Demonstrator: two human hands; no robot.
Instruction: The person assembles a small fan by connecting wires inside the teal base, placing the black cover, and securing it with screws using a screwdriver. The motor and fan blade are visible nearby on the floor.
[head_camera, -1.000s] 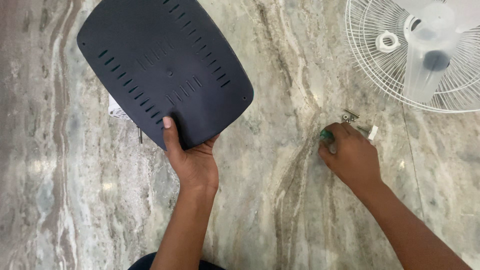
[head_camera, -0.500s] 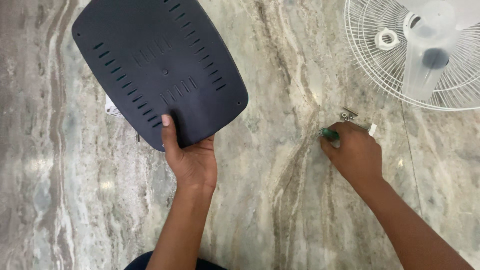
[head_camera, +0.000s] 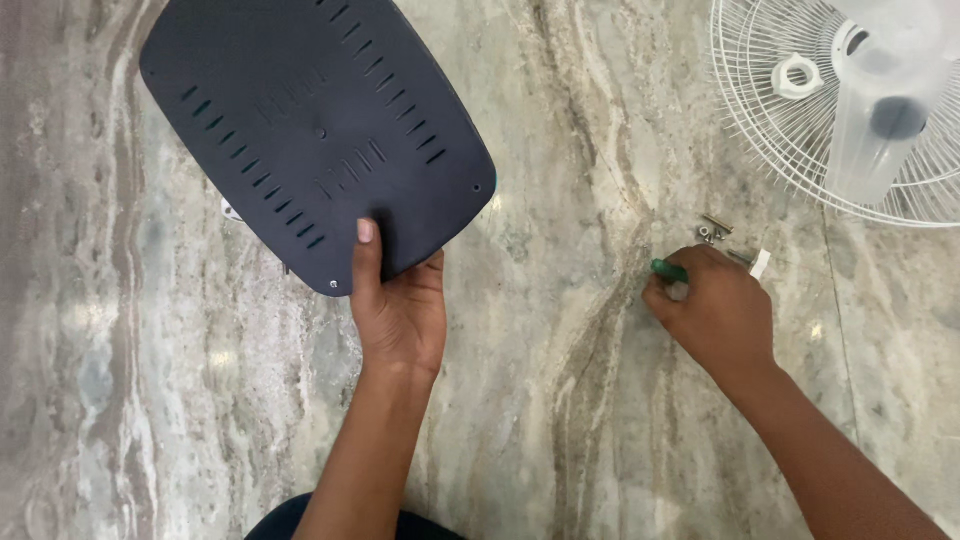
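Observation:
My left hand (head_camera: 400, 305) grips the near edge of a dark navy vented plastic base cover (head_camera: 310, 130), thumb on top, holding it above the marble floor. My right hand (head_camera: 712, 310) is closed around a green-handled screwdriver (head_camera: 668, 269), whose tip end pokes out leftward from the fist; it rests low on the floor. A few small metal screws (head_camera: 712, 231) lie just beyond the right hand's knuckles, and a small white piece (head_camera: 760, 264) shows at its far side.
A white wire fan grille (head_camera: 800, 130) with translucent blades (head_camera: 880, 110) and a white ring nut lies at the top right. A white part (head_camera: 230, 210) peeks out under the cover's left edge. The grey-brown veined marble floor (head_camera: 560, 420) fills the view.
The dark cover has tilted and shifted slightly, and my left hand has slid right along its edge. My right hand stays closed on the screwdriver by the screws.

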